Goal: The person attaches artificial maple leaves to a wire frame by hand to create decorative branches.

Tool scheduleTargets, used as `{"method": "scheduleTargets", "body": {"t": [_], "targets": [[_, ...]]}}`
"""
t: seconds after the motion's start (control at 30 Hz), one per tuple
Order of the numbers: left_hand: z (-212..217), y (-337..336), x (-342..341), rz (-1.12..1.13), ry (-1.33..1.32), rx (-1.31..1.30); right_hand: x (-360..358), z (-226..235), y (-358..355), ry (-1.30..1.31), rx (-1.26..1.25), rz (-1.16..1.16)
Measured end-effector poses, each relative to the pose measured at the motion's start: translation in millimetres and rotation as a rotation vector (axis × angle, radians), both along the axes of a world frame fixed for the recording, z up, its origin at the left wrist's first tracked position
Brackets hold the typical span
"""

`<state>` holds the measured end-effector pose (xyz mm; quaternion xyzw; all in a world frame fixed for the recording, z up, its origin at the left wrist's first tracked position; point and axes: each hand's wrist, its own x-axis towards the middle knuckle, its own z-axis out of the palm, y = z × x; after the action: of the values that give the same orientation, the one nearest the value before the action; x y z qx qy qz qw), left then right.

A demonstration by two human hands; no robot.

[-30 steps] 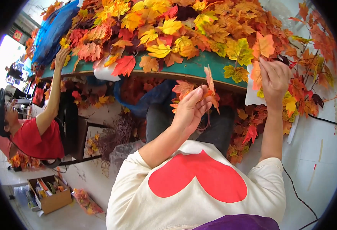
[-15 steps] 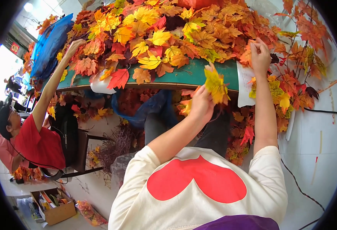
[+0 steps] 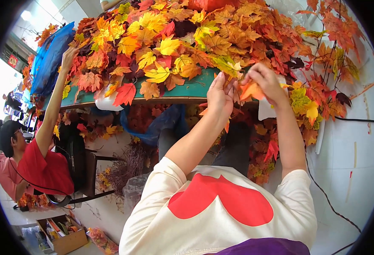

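Observation:
Above the edge of the green table (image 3: 204, 83), my two hands are close together. My left hand (image 3: 220, 98) is closed on a spray of artificial maple leaves, its stem mostly hidden by the fingers. A yellow-green maple leaf (image 3: 228, 65) stands out beyond those fingertips, and bits of orange leaf show below the hand. My right hand (image 3: 264, 84), to the right of the left one, pinches an orange maple leaf (image 3: 251, 91) against the spray. The exact point where leaf and stem meet is hidden.
A heap of maple leaves (image 3: 161, 42) covers the table. Leafy branches (image 3: 327, 63) stand at the right. Blue plastic bags lie at the far left (image 3: 51, 63) and under the table (image 3: 157, 125). Another person in a red shirt (image 3: 46, 165) reaches into the heap from the left.
My right hand has come from the heap toward my left hand, bringing an orange leaf. The left hand has turned upward and moved slightly away from me. The other person's hand has shifted left.

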<state>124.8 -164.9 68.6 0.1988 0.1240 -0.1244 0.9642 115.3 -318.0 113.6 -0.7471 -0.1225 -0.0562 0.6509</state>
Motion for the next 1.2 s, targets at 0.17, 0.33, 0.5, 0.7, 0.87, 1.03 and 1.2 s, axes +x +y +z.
{"method": "scheduleTargets", "body": {"t": [0.17, 0.33, 0.5, 0.7, 0.87, 1.03, 1.2], "targets": [[5, 37, -33, -0.062, 0.049, 0.016, 49, -55, -11, 0.090, 0.040, -0.073], [3, 86, -74, -0.068, 0.134, 0.007, 55, -52, -15, -0.011, -0.154, -0.128], [8, 97, -88, -0.110, 0.102, 0.005, 32, -19, -7, -0.046, -0.107, -0.087], [9, 91, -95, -0.235, 0.028, 0.010, -66, 43, 56, -0.137, -0.340, -0.100], [16, 87, -103, -0.329, 0.003, -0.017, -101, 17, 80, -0.004, -0.311, 0.015], [23, 87, -109, -0.367, 0.019, -0.035, -108, 3, 83, 0.033, -0.103, -0.003], [14, 87, -109, -0.378, 0.019, -0.087, -109, 0, 83, 0.012, -0.116, -0.024]]}}
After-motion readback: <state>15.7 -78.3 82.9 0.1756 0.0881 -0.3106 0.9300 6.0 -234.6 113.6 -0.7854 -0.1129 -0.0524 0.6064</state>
